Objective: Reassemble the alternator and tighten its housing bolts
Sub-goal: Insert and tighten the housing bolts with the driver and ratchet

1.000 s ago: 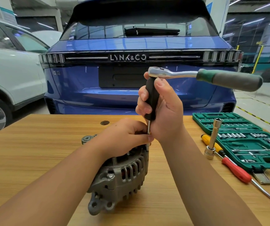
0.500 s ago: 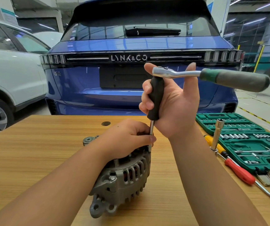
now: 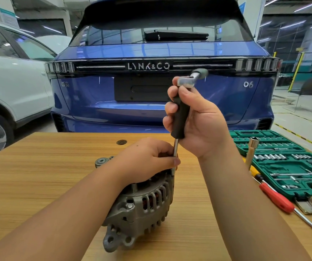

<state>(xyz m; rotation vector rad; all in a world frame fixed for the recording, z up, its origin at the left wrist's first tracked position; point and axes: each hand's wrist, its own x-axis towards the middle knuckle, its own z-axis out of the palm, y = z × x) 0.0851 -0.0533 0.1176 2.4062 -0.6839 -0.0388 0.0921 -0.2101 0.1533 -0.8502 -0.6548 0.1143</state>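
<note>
Garage bay, blue car (image 3: pixel 160 95) parked right behind my wooden table (image 3: pixel 38 185). My right hand (image 3: pixel 200 119) is wrapped tight round the black handle of the extension driver (image 3: pixel 179 117), ratchet (image 3: pixel 189 80) on top, blurry. My left hand (image 3: pixel 145 161) sits on the alternator (image 3: pixel 142 208), fingers pinched round the driver's steel shaft just above the housing. Alternator's mid-table; green socket case (image 3: pixel 292 166) and red screwdriver (image 3: pixel 277 198) lie to its right.

Left hand (image 3: pixel 147 161) and right hand (image 3: pixel 200 119) both bare; forearms uncovered, no sleeves, gloves or jewellery visible.
</note>
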